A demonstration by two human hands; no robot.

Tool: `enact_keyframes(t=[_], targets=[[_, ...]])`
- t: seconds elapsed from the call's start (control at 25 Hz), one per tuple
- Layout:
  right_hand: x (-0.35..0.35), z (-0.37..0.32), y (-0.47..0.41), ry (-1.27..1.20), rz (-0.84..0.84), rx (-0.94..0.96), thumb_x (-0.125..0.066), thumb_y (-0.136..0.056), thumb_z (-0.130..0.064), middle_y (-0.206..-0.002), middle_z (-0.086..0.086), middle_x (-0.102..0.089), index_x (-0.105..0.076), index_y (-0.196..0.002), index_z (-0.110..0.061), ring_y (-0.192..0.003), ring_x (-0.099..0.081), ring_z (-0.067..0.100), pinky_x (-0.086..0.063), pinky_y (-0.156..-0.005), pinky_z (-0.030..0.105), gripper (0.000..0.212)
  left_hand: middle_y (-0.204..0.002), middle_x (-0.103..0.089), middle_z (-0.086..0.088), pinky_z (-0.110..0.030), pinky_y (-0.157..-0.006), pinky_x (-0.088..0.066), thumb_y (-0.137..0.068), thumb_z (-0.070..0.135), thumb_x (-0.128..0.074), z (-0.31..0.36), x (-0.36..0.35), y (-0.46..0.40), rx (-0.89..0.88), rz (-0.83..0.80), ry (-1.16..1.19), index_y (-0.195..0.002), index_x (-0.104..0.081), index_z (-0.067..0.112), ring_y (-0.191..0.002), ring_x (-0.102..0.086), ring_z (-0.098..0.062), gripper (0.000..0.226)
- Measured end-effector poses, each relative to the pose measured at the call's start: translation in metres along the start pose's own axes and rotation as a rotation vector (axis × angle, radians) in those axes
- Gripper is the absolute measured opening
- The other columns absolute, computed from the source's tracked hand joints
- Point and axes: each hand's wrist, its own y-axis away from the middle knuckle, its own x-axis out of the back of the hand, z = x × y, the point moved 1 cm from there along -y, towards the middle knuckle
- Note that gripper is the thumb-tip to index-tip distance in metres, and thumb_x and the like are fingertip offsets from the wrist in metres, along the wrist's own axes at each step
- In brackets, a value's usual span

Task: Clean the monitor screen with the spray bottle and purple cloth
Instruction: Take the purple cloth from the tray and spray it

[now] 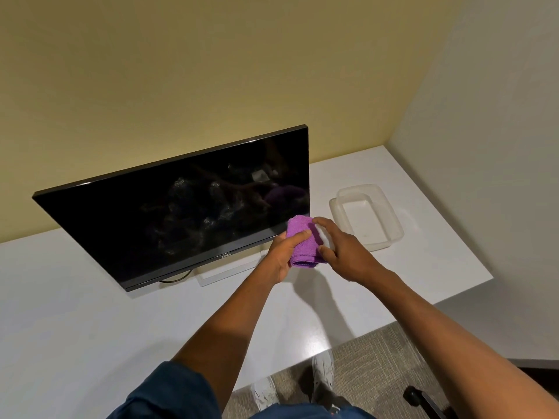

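A white worktop (90, 313) carries a dark monitor (181, 213) with spray droplets on its screen, and a clear tub (367, 217) to its right. By the monitor's lower right corner, the left hand (284, 255) curls round the folded cloth (304, 240); the right hand's (344, 249) grip pinches its right edge.

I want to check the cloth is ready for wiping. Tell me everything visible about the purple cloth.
The purple cloth looks like soft, nubby microfibre, folded or bunched into a thick pad with a rolled lower edge. It is held in the air above the white desk, just in front of the monitor at its lower right corner. The left hand grips it with the thumb across its front; the right hand touches its right side. Whether it is damp cannot be told.
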Motion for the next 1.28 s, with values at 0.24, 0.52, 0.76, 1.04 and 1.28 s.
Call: enact_keyframes(t=[0.24,0.52,0.76,1.04,1.28], targets=[[0.008,-0.009,-0.025,0.170,0.035,0.045,-0.052,-0.100,-0.022,-0.112,0.016,-0.068,-0.033,-0.150,-0.020,-0.089,-0.064,0.031,-0.043,-0.074,0.029,0.053,-0.092,-0.077,-0.006,-0.035,-0.065,-0.060,-0.081,0.026,-0.079,0.000,0.000,0.002,-0.019,0.013,-0.028,-0.107,-0.066,0.021,-0.083,-0.075,-0.025,0.030],[-0.006,-0.005,0.002,0.167,-0.008,0.073,-0.053,-0.099,-0.020,-0.118,0.015,-0.066,-0.030,-0.152,-0.021,-0.099,-0.063,0.034,-0.040,-0.073,0.030,0.058,-0.104,-0.073,-0.011,-0.035,-0.070,-0.060,-0.082,0.030,-0.078,0.000,0.008,0.001,-0.047,0.053,-0.019,-0.113,-0.064,0.020,-0.094,-0.071,-0.030,0.035],[0.010,-0.007,-0.015,0.150,0.044,0.076,-0.052,-0.098,-0.018,-0.095,0.011,-0.063,-0.036,-0.143,-0.018,-0.083,-0.063,0.034,-0.038,-0.062,0.028,0.048,-0.096,-0.077,-0.008,-0.033,-0.066,-0.060,-0.081,0.026,-0.078,-0.004,0.002,0.002,-0.038,0.019,0.016,-0.111,-0.065,0.019,-0.085,-0.075,-0.026,0.033],[-0.002,0.008,0.012,0.156,-0.007,0.116,-0.055,-0.097,-0.017,-0.102,0.017,-0.068,-0.038,-0.142,-0.017,-0.088,-0.063,0.039,-0.039,-0.066,0.034,0.048,-0.102,-0.074,-0.011,-0.032,-0.065,-0.059,-0.083,0.027,-0.077,0.001,0.004,0.000,-0.060,0.045,0.032,-0.114,-0.064,0.019,-0.089,-0.073,-0.028,0.035],[0.005,-0.004,0.001,0.115,0.061,0.151,-0.051,-0.100,-0.022,-0.098,0.007,-0.063,-0.038,-0.144,-0.017,-0.082,-0.061,0.031,-0.040,-0.062,0.025,0.046,-0.098,-0.076,-0.008,-0.035,-0.069,-0.059,-0.082,0.027,-0.078,-0.006,0.000,-0.003,-0.031,0.035,0.001,-0.112,-0.065,0.019,-0.089,-0.073,-0.028,0.034]])
